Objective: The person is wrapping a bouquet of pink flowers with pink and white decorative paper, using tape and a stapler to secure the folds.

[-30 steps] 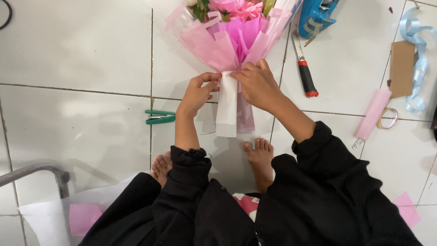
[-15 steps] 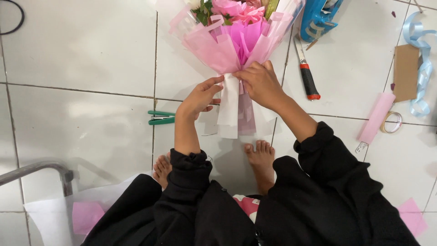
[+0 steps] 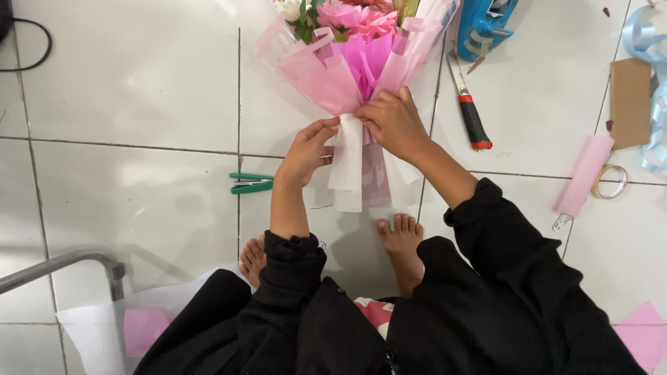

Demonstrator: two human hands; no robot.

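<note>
Both hands, left hand (image 3: pixel 308 149) and right hand (image 3: pixel 393 122), close fingers round the bouquet (image 3: pixel 351 76) (pink wrapping, white stem sleeve).

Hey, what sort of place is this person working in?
Probably an informal florist's or home craft spot on a tiled floor: a wrapped bouquet lies there, with ribbon and a tape dispenser nearby.
</note>
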